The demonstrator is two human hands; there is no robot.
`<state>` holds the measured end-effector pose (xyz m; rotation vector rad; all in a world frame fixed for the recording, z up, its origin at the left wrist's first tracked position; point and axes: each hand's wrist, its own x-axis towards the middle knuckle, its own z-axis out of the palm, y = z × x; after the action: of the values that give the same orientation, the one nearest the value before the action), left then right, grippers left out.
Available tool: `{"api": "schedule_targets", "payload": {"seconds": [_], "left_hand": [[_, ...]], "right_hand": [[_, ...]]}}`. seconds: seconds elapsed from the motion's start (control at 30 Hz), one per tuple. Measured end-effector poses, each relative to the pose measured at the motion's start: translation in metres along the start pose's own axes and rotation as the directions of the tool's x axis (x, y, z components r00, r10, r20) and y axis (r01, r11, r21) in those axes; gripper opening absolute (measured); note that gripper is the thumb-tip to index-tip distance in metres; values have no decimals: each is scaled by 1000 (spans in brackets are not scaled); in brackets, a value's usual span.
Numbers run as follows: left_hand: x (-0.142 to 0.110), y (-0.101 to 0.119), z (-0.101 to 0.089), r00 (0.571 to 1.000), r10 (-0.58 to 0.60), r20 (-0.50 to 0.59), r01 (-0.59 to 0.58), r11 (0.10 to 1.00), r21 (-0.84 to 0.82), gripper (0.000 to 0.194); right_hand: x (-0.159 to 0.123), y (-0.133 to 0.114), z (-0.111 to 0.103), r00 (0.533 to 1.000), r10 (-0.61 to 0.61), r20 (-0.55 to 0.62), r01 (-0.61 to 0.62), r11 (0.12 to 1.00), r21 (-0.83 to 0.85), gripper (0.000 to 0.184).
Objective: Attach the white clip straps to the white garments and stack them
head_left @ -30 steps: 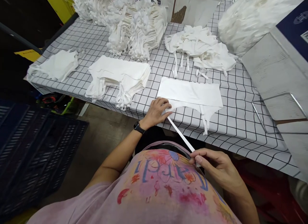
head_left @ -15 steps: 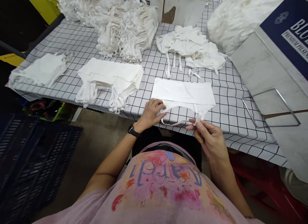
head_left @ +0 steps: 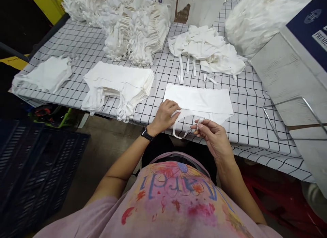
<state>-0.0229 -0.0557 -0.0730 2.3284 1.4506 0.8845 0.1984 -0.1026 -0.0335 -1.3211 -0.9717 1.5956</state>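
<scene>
A white strapped top (head_left: 201, 100) lies flat near the table's front edge, its strap side toward me. My left hand (head_left: 167, 114) is at its left corner, fingers curled and thumb close to them, gripping the fabric by the base of the left strap. From there the white strap (head_left: 180, 135) hangs in a loop over the table edge to my right hand (head_left: 209, 133). Between thumb and fingertips my right hand pinches the strap's free end, where a small pale fitting shows. The top's right strap is mostly hidden behind my right hand.
Left of the top sits a neat stack of white tops (head_left: 120, 77), and a smaller pile (head_left: 47, 74) beyond it. Tall stacks (head_left: 138, 30) and a loose heap (head_left: 206, 50) stand farther back. A carton (head_left: 283, 77) with a metal wire frame (head_left: 306, 118) is at right.
My right hand has brought the strap end up from near my body to the table edge, then slightly left. The taut strap now loops slackly. My left hand stays at the top's left corner.
</scene>
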Motion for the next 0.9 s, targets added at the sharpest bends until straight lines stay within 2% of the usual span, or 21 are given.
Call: {"api": "schedule_targets", "payload": {"seconds": [0.27, 0.43, 0.63, 0.8, 0.9], "left_hand": [[2, 9, 0, 998, 53, 26, -49, 990, -133, 11], [1, 2, 2, 999, 27, 19, -25, 995, -93, 10], [7, -4, -2, 998, 43, 38, -42, 998, -44, 10], [16, -10, 2, 993, 86, 75, -90, 994, 55, 14], [25, -13, 3, 985, 94, 147, -109, 989, 99, 15]], "right_hand": [[13, -1, 3, 993, 116, -9, -115, 988, 107, 45], [18, -2, 3, 988, 153, -11, -150, 981, 123, 45], [24, -1, 3, 973, 223, 64, -231, 958, 172, 42], [28, 3, 8, 977, 209, 36, -212, 962, 173, 48], [30, 5, 11, 985, 172, 19, -173, 970, 168, 42]]}}
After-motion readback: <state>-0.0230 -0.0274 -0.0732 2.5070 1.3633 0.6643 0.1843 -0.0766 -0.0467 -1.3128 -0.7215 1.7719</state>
